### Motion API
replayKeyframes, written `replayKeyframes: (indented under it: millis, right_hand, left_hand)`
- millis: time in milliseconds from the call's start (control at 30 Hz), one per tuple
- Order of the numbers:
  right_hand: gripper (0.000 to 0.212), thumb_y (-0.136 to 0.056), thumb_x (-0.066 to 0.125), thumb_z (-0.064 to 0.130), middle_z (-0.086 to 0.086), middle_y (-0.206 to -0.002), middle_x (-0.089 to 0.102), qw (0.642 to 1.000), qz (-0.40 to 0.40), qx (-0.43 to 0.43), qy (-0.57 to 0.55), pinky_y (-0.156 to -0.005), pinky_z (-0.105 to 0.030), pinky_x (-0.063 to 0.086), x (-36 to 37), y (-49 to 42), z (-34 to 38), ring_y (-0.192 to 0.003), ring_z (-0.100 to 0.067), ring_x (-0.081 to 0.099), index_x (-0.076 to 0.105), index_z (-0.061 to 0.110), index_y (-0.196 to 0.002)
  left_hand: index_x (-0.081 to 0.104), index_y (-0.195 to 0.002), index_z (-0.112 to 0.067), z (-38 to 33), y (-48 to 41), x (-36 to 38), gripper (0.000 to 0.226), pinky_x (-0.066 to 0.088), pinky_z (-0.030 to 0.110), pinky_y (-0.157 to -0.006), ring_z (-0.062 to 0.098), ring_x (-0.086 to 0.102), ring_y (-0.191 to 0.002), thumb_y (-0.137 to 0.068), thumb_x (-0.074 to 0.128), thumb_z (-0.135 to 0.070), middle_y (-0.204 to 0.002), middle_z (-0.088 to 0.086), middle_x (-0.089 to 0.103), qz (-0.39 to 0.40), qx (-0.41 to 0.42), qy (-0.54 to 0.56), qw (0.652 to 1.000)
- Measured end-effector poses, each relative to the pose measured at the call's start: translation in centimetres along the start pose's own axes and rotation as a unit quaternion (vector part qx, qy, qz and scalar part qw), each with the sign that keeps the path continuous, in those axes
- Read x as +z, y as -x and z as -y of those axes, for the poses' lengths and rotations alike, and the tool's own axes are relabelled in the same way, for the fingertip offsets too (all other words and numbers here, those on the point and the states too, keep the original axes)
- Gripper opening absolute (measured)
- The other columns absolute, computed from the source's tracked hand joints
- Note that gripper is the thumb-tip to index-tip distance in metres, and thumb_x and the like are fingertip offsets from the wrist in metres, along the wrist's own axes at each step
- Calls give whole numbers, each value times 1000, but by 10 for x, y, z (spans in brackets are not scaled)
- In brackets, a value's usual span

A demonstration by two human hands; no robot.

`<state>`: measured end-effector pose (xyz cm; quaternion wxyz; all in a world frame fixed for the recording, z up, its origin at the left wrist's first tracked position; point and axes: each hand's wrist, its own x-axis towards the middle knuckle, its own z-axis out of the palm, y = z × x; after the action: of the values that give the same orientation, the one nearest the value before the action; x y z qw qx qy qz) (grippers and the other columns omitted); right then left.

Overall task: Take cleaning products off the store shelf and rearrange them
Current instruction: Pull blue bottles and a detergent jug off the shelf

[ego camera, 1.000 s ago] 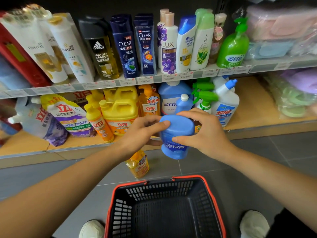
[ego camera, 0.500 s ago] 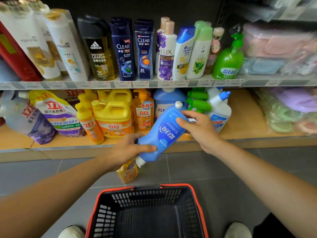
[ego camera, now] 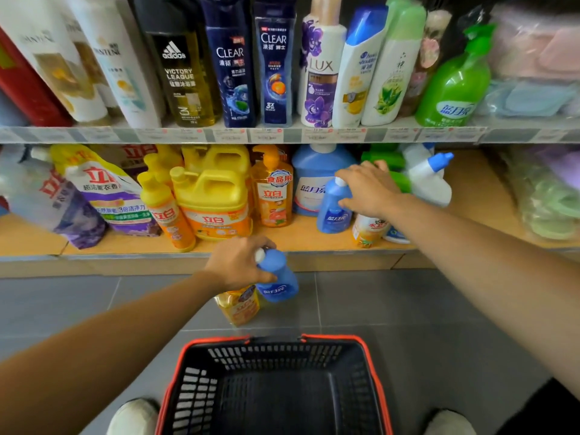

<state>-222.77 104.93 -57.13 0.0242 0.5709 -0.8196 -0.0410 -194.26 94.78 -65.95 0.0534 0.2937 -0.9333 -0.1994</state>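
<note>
**Risk: topple on the crowded lower shelf**

Right hand (ego camera: 367,186), at 1 o'clock, lies over the neck of a small blue plastic shelf bottle (ego camera: 333,211) standing on the wooden lower shelf (ego camera: 298,237). Its fingers are loosely curved, and I can't tell if they're clamped. A sideways pull could tip the white trigger bottle with blue nozzle (ego camera: 430,183) at its 3 o'clock.

Left hand (ego camera: 237,265), frame centre, wraps the cap end of a matching blue white-capped bottle (ego camera: 277,279) above the grey floor (ego camera: 408,309). A slack grip would likely drop it onto the yellow-orange floor bottle (ego camera: 238,307) at its 7 o'clock, missing the black red-rimmed basket (ego camera: 332,338) at 6.
</note>
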Motion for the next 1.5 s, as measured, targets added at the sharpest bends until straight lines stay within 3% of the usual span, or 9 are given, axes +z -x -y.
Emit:
replayKeyframes:
  millis: [133,233,400,667,800,967,1067,1367,1500]
  right_hand:
    - [62,-83,76,43,-8,-134,57,1000,-1,15,-8,-93,-40,35,9,-14,-6,-120,-31,52,52,20,-135]
    - [51,-81,79,40,-11,-121,65,1000,-18,19,11,-87,-38,36,14,-20,-6,-112,-32,57,58,17,-121]
    - [46,-76,82,44,-10,-111,67,999,-33,25,17,-84,-38,35,16,-24,-3,-108,-32,58,69,21,-112]
    - [34,-81,75,52,-1,-101,67,998,-56,-19,-3,-100,-42,24,11,-12,-6,-106,-25,52,74,26,-103]
    - [31,-82,76,44,0,-94,59,992,-76,-41,-92,-91,-39,27,4,3,-2,-96,-27,50,74,21,-103]
    - [28,-80,82,15,-7,-92,54,942,-52,-51,-327,-84,-41,48,-22,25,6,-89,-31,61,75,8,-106]
    - [23,-81,82,8,-5,-90,65,909,-40,-46,-412,-83,-39,53,-38,42,12,-83,-21,66,75,4,-102]
    - [23,-87,73,-2,1,-95,71,782,-60,-10,-620,-76,-20,55,-64,115,36,-81,5,63,71,7,-108]
    - [25,-90,71,3,7,-95,70,795,-72,5,-603,-73,-18,50,-68,143,44,-74,1,55,72,14,-113]
  left_hand:
    - [67,-116,-40,13,-6,33,63,42,27,-64,16,67,-86,-62,79,-69,-97,-11,75,3,17,-46,999]
    - [62,-125,-38,19,-9,57,63,41,30,-83,21,66,-100,-70,76,-67,-110,-7,74,38,40,-80,995]
    - [55,-132,-37,23,-16,78,55,43,36,-90,27,64,-112,-85,60,-65,-122,1,70,195,56,-199,959]
    - [63,-118,-39,28,-16,75,43,44,32,-77,19,64,-106,-82,66,-63,-113,-11,71,200,50,-168,964]
    - [64,-126,-36,17,-22,52,49,52,30,-81,10,66,-102,-84,68,-60,-114,-16,71,191,6,-43,981]
    - [40,-152,-26,-21,-33,-4,83,53,37,-95,14,60,-112,-82,79,-49,-136,-9,57,41,-25,164,985]
    - [43,-150,-19,-47,-30,-34,86,48,41,-108,16,56,-125,-78,85,-39,-144,-2,55,69,2,248,966]
    - [64,-121,-15,-90,26,-95,51,58,49,-90,21,70,-104,-79,86,-33,-112,3,73,167,62,257,950]
    - [66,-104,-17,-101,47,-110,43,55,48,-77,26,67,-86,-77,84,-46,-92,3,71,130,67,122,982]
